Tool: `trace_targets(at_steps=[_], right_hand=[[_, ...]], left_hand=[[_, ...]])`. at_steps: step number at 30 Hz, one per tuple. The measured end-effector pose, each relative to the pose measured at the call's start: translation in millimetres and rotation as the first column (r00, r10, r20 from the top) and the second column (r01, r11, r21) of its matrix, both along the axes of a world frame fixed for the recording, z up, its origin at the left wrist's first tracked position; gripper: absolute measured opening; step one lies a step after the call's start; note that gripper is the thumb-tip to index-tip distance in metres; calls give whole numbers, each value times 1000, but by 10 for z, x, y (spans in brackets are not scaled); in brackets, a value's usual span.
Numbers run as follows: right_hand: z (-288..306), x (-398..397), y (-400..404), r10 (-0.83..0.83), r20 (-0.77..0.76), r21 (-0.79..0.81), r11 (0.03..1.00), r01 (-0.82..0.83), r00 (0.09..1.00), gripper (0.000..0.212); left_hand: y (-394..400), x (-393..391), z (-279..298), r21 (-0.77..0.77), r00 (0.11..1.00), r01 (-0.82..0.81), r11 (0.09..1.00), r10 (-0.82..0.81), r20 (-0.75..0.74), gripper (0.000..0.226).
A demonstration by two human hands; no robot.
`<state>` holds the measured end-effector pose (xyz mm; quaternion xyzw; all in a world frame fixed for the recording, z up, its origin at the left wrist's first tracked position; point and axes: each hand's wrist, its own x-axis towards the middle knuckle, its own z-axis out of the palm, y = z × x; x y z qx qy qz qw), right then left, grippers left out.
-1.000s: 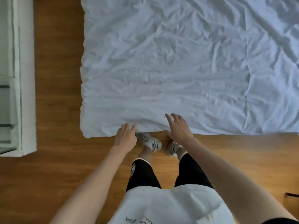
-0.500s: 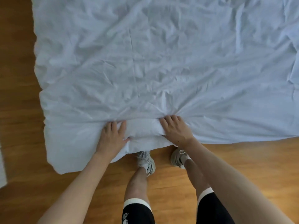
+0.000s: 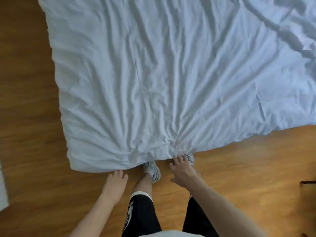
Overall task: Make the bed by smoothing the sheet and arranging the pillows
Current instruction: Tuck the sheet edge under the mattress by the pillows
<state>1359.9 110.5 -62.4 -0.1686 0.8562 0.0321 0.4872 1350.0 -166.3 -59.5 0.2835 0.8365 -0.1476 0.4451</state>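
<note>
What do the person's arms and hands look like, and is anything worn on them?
Both arms are bare from the hands up to the frame edge, with no sleeves in view. The left hand and the right hand wear no gloves, and no rings, watch or bracelet can be seen, though the picture is a little soft. The fingers are uncovered.

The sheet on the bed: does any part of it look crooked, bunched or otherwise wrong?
Yes. The sheet is heavily creased, with folds fanning toward a bunched spot at its near edge, just above the right hand. A thick ridge also crosses the far right corner. The left hand is at the near edge.
</note>
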Motion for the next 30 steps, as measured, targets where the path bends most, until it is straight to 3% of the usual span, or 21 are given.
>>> trace_targets(at_steps=[7, 13, 16, 22, 30], right_hand=[[845, -154, -51, -243, -49, -84, 968, 238, 969, 41], [1566, -96, 326, -522, -168, -188, 850, 493, 836, 28], [1806, 113, 694, -623, -184, -190, 781, 595, 760, 30], [2028, 940, 1629, -740, -165, -141, 672, 727, 652, 31], [2075, 1951, 3537, -909, -149, -170, 411, 896, 389, 37]], left_hand=[[301, -421, 770, 121, 992, 106, 987, -97, -84, 48], [834, -640, 1301, 166, 978, 154, 974, -126, -168, 32], [1255, -566, 1464, 215, 961, 235, 948, -193, -198, 46], [2533, -247, 1822, 203, 956, 289, 936, -272, -105, 32], [4634, 200, 1823, 250, 971, 237, 939, -223, -86, 33]])
